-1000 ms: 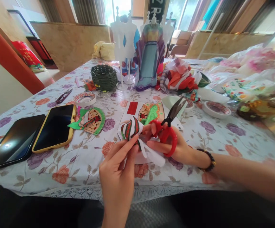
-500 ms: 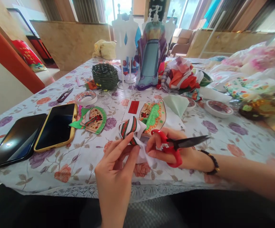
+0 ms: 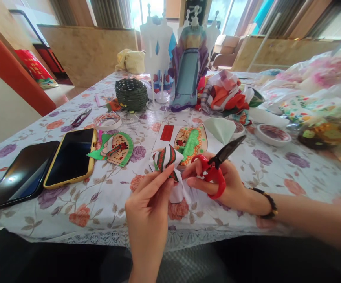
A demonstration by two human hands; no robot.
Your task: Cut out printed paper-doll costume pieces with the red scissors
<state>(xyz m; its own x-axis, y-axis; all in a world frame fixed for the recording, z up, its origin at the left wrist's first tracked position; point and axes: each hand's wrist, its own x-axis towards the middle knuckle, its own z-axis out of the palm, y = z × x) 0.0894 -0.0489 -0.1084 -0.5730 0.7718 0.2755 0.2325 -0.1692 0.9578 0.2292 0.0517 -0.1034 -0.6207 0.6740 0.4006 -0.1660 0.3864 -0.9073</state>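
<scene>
My left hand (image 3: 151,202) pinches a white piece of fabric (image 3: 168,155) with a green, red and white patterned band, curled above the fingertips. A loose white end of it hangs down beside the fingers. My right hand (image 3: 222,182) is wrapped through the handles of red-handled scissors (image 3: 214,173), whose dark blades point up and right, away from the fabric. The right fingertips are close to the fabric's loose end; whether they touch it I cannot tell. Behind both hands lies a printed fabric sheet (image 3: 166,147) with a red rectangle and a green-and-orange motif.
Left on the flowered tablecloth (image 3: 108,204) are a cut-out green-edged fabric piece (image 3: 120,147), a yellow-cased phone (image 3: 72,157), a black tablet or phone (image 3: 20,173), thread snips (image 3: 81,118) and a tape roll (image 3: 107,121). Farther back stand a woven basket (image 3: 131,94) and a dressed mannequin (image 3: 187,74).
The scissors have tilted so that their blades point more upward. My right fingers have drawn slightly away from the fabric. My left hand has shifted a little right, still pinching it.
</scene>
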